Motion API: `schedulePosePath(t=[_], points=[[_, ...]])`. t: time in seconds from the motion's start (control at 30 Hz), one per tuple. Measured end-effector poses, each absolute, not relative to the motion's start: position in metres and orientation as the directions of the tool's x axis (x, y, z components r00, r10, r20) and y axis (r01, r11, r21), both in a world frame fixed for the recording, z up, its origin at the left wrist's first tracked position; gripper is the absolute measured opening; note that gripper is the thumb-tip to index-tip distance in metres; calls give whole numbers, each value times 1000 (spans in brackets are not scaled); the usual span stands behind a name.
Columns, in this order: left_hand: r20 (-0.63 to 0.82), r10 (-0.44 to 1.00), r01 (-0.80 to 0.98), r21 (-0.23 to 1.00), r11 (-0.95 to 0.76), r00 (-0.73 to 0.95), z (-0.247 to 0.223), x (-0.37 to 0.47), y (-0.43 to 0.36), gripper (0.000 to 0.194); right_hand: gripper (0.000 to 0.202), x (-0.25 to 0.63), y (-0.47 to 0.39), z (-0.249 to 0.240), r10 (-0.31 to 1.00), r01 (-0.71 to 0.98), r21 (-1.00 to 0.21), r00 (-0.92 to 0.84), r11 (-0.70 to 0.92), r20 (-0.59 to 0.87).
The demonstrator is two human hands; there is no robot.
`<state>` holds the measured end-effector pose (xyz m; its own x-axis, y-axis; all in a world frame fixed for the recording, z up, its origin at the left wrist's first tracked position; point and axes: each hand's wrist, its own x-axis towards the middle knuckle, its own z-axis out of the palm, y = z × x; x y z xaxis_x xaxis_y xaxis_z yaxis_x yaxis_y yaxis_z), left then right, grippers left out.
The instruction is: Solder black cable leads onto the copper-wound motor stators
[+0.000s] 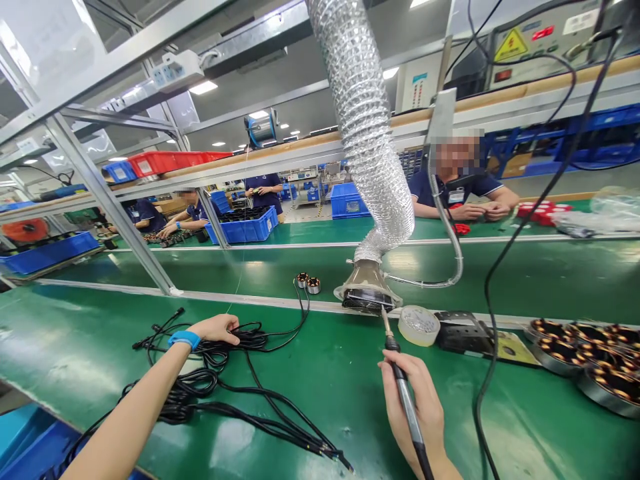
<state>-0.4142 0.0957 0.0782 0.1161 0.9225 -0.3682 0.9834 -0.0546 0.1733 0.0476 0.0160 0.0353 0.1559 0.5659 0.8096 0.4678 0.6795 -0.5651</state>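
My right hand (417, 407) is wrapped round a soldering iron (404, 383), its tip pointing up and away, close to the fume extractor hood (367, 290). My left hand (220, 330), with a blue wristband, has its fingers curled on a coil of black cable (253, 339). More black cables lie in loops below it, their stripped ends (333, 453) toward the front. From the coil, leads run to two small copper-wound stators (308, 283) at the metal strip. A thin wire hangs down close to my left hand.
Beside the hood stand a roll of clear tape (419, 325) and a black box-shaped stand (463, 332). Several larger stators (565, 353) are grouped at right. A dark cord (487, 300) hangs in front. Across the bench sits a co-worker (460, 187); others work at left.
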Motion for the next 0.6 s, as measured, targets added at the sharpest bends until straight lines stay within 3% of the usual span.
schedulePosePath(t=[0.13, 0.33, 0.6], points=[[-378, 922, 993, 109, -49, 87, 89, -414, 100, 36, 17, 50, 19, 33, 580, 460, -586, 172, 667, 796], [-273, 962, 1000, -11, -14, 11, 111, -418, 104, 41, 18, 50, 19, 35, 560, 455, -564, 161, 689, 813], [-394, 918, 991, -98, -88, 43, 96, -394, 93, 30, 19, 50, 20, 35, 574, 453, -576, 159, 681, 804]])
